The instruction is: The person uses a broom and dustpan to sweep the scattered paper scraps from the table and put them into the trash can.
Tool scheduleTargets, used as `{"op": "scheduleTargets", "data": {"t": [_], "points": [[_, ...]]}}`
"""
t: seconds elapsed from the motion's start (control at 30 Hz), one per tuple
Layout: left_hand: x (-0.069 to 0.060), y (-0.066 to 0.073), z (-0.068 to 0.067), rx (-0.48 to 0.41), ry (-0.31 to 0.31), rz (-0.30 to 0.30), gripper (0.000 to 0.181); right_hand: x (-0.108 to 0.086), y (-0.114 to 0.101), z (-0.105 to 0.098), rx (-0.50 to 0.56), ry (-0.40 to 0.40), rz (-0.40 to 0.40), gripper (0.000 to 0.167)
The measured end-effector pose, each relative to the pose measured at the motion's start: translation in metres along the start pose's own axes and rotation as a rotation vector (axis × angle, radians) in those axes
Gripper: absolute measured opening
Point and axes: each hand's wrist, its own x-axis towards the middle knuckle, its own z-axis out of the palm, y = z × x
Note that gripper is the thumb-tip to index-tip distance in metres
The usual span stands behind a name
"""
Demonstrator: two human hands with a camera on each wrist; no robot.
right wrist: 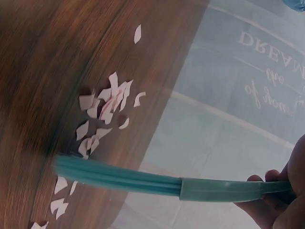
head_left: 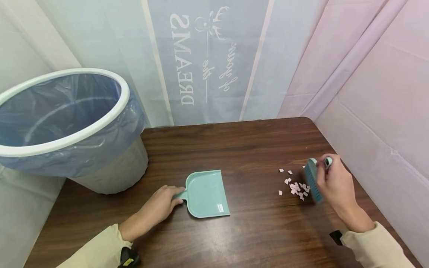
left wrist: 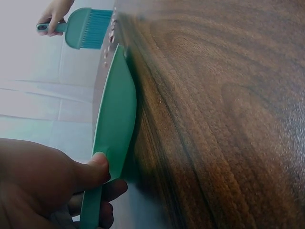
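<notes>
Near the counter's (head_left: 254, 149) right edge, head view: right hand (head_left: 338, 186) curled round brush (head_left: 312, 180), scraps (head_left: 295, 188) just left of it. Left hand (head_left: 161, 203) pinches pan (head_left: 206, 194) by handle, lip facing scraps. Left wrist: thumb on handle; lip best kept flush. Right wrist: scraps either side of bristles; short, low strokes should scatter least.

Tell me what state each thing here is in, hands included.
White scraps: loose, mostly clustered, a few apart
Dustpan: holding no scraps, open edge facing them
Brush: bristles pointing down, at the scraps
Bin: upright, uncovered, lined
Liner bag: draped over the bin's outside
Left hand: gripping the dustpan's handle
Right hand: gripping the brush's handle
</notes>
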Motion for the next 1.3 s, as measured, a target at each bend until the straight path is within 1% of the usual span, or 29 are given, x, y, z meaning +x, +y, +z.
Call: {"op": "scheduleTargets", "data": {"t": [0.13, 0.4, 0.6, 0.83, 1.03, 1.2, 1.3], "points": [[0.001, 0.0, 0.0, 0.0, -0.003, -0.014, 0.039, 0.0, -0.005, 0.004, 0.018, -0.012, -0.009, 0.017], [0.001, 0.0, 0.0, -0.004, -0.005, 0.005, 0.039, -0.001, -0.012, 0.013, 0.033, -0.02, 0.008, 0.017], [0.003, -0.001, 0.001, -0.001, -0.019, -0.021, 0.04, -0.002, -0.021, 0.022, 0.039, -0.033, -0.004, 0.016], [0.003, 0.0, 0.001, -0.002, -0.023, -0.028, 0.04, -0.002, -0.038, 0.037, 0.07, -0.039, -0.043, 0.014], [0.003, 0.001, 0.0, 0.004, -0.023, -0.031, 0.039, -0.002, -0.055, 0.049, 0.11, -0.033, -0.088, 0.016], [0.002, 0.001, -0.001, -0.001, -0.027, -0.031, 0.039, -0.004, -0.072, 0.054, 0.142, -0.013, -0.119, 0.017], [0.002, 0.001, -0.002, -0.003, -0.03, -0.03, 0.039, -0.005, -0.083, 0.055, 0.168, -0.012, -0.122, 0.018]]}}
